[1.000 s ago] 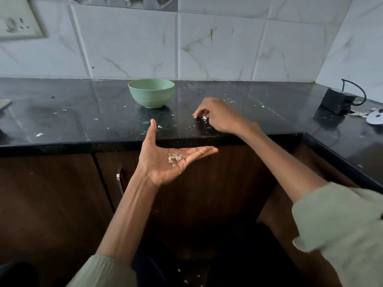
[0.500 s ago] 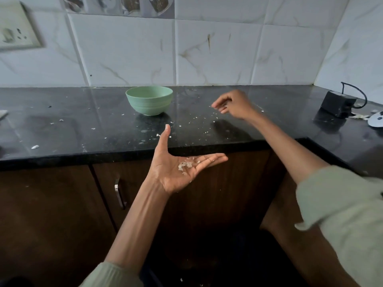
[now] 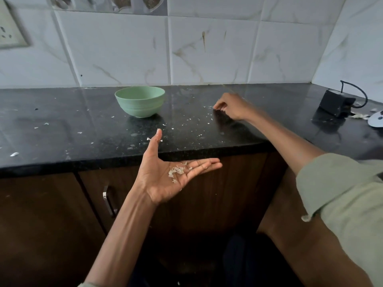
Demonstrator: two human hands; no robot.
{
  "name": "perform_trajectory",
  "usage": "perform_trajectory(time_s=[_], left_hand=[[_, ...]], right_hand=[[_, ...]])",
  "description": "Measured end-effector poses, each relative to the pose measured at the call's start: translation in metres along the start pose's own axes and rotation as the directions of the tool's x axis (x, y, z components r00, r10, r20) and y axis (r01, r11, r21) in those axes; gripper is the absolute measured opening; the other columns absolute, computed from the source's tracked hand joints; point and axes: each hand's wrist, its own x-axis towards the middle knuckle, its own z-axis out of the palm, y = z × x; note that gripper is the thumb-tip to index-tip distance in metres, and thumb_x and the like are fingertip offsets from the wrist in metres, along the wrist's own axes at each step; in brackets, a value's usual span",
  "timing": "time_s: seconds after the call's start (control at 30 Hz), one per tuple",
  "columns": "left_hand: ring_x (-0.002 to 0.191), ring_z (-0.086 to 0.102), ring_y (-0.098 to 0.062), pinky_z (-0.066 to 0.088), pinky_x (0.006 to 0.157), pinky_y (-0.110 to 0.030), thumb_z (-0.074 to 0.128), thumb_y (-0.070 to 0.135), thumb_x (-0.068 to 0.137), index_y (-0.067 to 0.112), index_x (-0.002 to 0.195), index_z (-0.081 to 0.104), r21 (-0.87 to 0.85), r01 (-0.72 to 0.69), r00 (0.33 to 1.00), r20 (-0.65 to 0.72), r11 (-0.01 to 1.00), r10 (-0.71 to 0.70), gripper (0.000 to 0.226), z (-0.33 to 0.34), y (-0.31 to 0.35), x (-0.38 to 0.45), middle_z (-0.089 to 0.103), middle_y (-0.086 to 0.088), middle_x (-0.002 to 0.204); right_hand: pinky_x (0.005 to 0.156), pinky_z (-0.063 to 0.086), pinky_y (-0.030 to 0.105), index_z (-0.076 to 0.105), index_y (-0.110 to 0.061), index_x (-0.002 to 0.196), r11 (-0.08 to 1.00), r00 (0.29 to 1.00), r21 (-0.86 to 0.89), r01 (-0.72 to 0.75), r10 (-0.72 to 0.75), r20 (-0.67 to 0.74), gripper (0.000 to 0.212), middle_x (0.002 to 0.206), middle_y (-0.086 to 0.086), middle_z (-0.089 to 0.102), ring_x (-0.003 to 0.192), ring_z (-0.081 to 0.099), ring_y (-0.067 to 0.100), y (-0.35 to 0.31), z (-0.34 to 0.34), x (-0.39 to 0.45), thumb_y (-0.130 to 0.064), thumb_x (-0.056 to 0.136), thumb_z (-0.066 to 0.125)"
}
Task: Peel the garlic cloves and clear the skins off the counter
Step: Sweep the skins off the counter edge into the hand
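Black worktop [image 3: 62, 129] carries scattered skins [image 3: 209, 114] just left of the right hand [image 3: 232, 108], whose curled fingertips touch them; the flat-open left hand [image 3: 165, 172], nearer, cups collected flakes.

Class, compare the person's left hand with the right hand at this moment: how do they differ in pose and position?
The left hand lies palm up with straight fingers; the right hand is palm down, fingers curled. The left hand waits below the counter edge, cradling garlic skins; the right hand reaches onto the counter among scattered flakes. Both come from green sleeves.
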Motion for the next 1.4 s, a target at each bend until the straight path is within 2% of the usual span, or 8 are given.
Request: perform_trajectory(time_s=[0.27, 0.47, 0.73, 0.9, 1.03, 1.13, 1.3, 1.4], left_hand=[[0.146, 0.028, -0.068, 0.030, 0.128, -0.044, 0.080, 0.071, 0.080, -0.019, 0.155, 0.018, -0.035, -0.020, 1.000, 0.015, 0.999, 0.021, 0.132, -0.001, -0.001, 0.000, 0.025, -0.054, 0.153], [0.143, 0.028, -0.071, 0.029, 0.129, -0.045, 0.076, 0.072, 0.083, -0.009, 0.159, 0.025, -0.039, -0.022, 0.998, 0.055, 0.999, 0.024, 0.123, -0.006, -0.001, 0.003, 0.026, -0.053, 0.154], [0.145, 0.029, -0.069, 0.032, 0.127, -0.044, 0.081, 0.070, 0.079, -0.017, 0.155, 0.022, -0.106, -0.019, 0.999, 0.042, 0.994, 0.024, 0.130, -0.009, 0.000, 0.002, 0.028, -0.053, 0.152], [0.141, 0.037, -0.068, 0.032, 0.127, -0.044, 0.074, 0.073, 0.084, -0.014, 0.153, 0.033, -0.022, -0.043, 0.999, 0.013, 0.999, 0.043, 0.119, -0.008, -0.001, 0.004, 0.035, -0.051, 0.150], [0.105, 0.075, -0.036, 0.059, 0.102, -0.044, 0.066, 0.072, 0.089, -0.002, 0.112, 0.070, 0.160, -0.191, 0.962, -0.166, 0.969, 0.217, 0.078, -0.009, -0.005, 0.005, 0.074, -0.019, 0.111], [0.088, 0.076, -0.021, 0.061, 0.089, -0.035, 0.069, 0.067, 0.088, 0.005, 0.086, 0.074, 0.198, -0.248, 0.918, -0.265, 0.948, 0.295, 0.063, -0.014, -0.007, -0.001, 0.074, -0.006, 0.088], [0.140, 0.058, -0.026, 0.045, 0.119, -0.038, 0.074, 0.063, 0.090, 0.003, 0.152, 0.053, 0.159, -0.260, 0.936, -0.201, 0.952, 0.289, 0.089, -0.035, -0.003, -0.043, 0.055, -0.014, 0.155], [0.146, 0.052, -0.029, 0.037, 0.124, -0.040, 0.070, 0.055, 0.095, 0.004, 0.157, 0.047, 0.155, -0.314, 0.902, -0.259, 0.937, 0.345, 0.084, -0.053, 0.000, -0.082, 0.046, -0.016, 0.162]], right_hand=[[0.093, 0.057, 0.025, 0.080, -0.012, 0.113, 0.929, 0.938, 0.194, 0.316, -0.337, 0.082, 0.060, 0.105, -0.008, 0.069, 0.101, 0.070, 0.006, -0.087, 0.004, -0.100, 0.025, 0.091, 0.038], [0.097, 0.057, 0.028, 0.079, -0.008, 0.114, 0.827, 0.867, 0.442, 0.347, -0.462, 0.185, 0.064, 0.110, -0.003, 0.073, 0.103, 0.072, 0.007, -0.117, -0.003, -0.139, 0.025, 0.089, 0.030], [0.087, 0.063, 0.031, 0.079, 0.000, 0.111, 0.924, 0.966, 0.351, 0.150, -0.212, 0.146, 0.056, 0.107, 0.012, 0.079, 0.107, 0.075, 0.028, -0.076, -0.015, -0.080, 0.024, 0.092, 0.032], [0.092, 0.059, 0.027, 0.082, -0.012, 0.105, 0.879, 0.933, 0.368, 0.304, -0.353, 0.072, 0.058, 0.108, -0.001, 0.074, 0.100, 0.072, 0.006, -0.111, 0.004, -0.136, 0.022, 0.092, 0.037], [0.084, 0.060, 0.028, 0.082, -0.010, 0.100, 0.846, 0.895, 0.392, 0.362, -0.433, 0.107, 0.052, 0.101, 0.000, 0.072, 0.089, 0.072, 0.008, -0.148, 0.022, -0.170, 0.021, 0.086, 0.042], [0.087, 0.059, 0.033, 0.080, -0.009, 0.097, 0.847, 0.897, 0.359, 0.392, -0.439, 0.057, 0.041, 0.098, -0.002, 0.072, 0.088, 0.070, 0.007, -0.165, 0.037, -0.184, 0.015, 0.092, 0.046], [0.093, 0.056, 0.028, 0.079, -0.011, 0.101, 0.802, 0.920, 0.484, 0.349, -0.392, -0.014, 0.035, 0.100, -0.005, 0.075, 0.095, 0.071, 0.007, -0.191, 0.059, -0.202, 0.009, 0.096, 0.051], [0.093, 0.055, 0.023, 0.078, -0.011, 0.102, 0.738, 0.908, 0.564, 0.370, -0.416, -0.051, 0.030, 0.101, -0.005, 0.076, 0.097, 0.071, 0.006, -0.220, 0.085, -0.212, 0.008, 0.096, 0.055]])
